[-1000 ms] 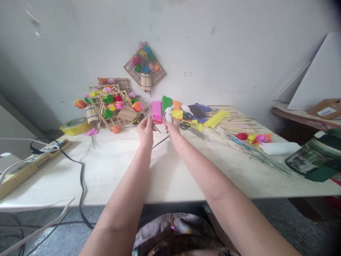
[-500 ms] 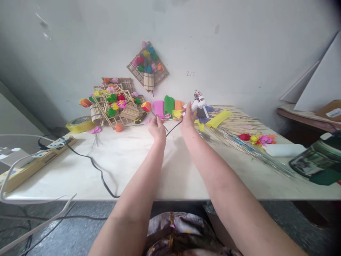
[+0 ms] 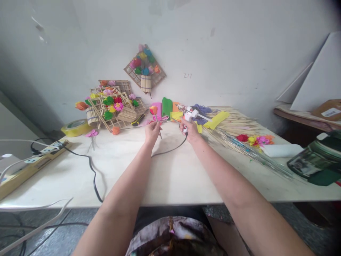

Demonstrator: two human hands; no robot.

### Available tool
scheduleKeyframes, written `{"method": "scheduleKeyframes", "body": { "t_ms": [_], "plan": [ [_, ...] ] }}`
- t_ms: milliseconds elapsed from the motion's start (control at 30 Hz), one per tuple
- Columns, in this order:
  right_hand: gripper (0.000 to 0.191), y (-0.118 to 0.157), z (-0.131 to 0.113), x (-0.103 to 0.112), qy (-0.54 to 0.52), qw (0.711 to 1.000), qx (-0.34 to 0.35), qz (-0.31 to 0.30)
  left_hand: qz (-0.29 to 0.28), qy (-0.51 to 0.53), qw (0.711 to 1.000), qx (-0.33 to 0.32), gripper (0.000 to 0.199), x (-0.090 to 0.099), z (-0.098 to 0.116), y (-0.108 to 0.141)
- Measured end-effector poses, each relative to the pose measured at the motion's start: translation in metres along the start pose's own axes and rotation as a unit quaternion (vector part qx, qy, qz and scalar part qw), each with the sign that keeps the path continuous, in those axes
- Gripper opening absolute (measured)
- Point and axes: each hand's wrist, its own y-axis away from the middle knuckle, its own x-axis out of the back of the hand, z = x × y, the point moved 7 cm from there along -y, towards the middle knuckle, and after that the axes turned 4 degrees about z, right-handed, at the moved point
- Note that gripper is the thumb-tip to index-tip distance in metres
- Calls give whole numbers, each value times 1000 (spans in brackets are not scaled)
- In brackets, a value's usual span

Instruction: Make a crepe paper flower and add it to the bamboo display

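Note:
My left hand (image 3: 152, 131) is closed on the stem of an orange and yellow paper flower (image 3: 153, 110), whose bloom points up. In my right hand (image 3: 189, 130) is a white hot glue gun (image 3: 189, 116), gripped by its handle, with a white glue stick jutting from its rear to the right. The gun's nozzle points left, towards the flower but apart from it. A black cord (image 3: 173, 148) runs down from the handle and passes behind my left forearm. Behind my hands lie folded pink paper (image 3: 157, 111), green paper (image 3: 167, 107) and yellow paper (image 3: 176, 116).
Stick lattices with paper flowers (image 3: 117, 106) pile up at the back left, beside a tape roll (image 3: 76, 128). A power strip (image 3: 34, 167) lies at the left edge. Thin sticks (image 3: 237, 122), wires (image 3: 247, 151) and a dark green container (image 3: 317, 160) occupy the right.
The glue gun has turned in my right hand and come lower, its handle now upright and its nozzle leftward. My left hand has tilted the flower more upright. The view has shifted slightly.

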Motion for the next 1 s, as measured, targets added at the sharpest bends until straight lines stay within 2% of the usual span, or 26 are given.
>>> {"method": "scheduleKeyframes", "body": {
  "t_ms": [167, 267, 467, 600, 1000],
  "plan": [
    [43, 21, 2, -2, 23, 999, -12, -42, -89, 95, 990, 49, 36, -5, -3, 12],
    [47, 28, 2, -3, 35, 998, -22, -57, -113, 127, 983, 66, 38, -5, -4, 18],
    [52, 39, 11, -4, 104, 988, -63, -94, -117, 136, 980, 89, 40, -4, -10, 23],
    [54, 42, 15, -6, 139, 982, -64, -113, -120, 130, 979, 97, 37, -4, -13, 23],
    [52, 42, 23, -9, 200, 970, -63, -120, -137, 169, 964, 150, 32, -5, -20, 27]
  ]
}}
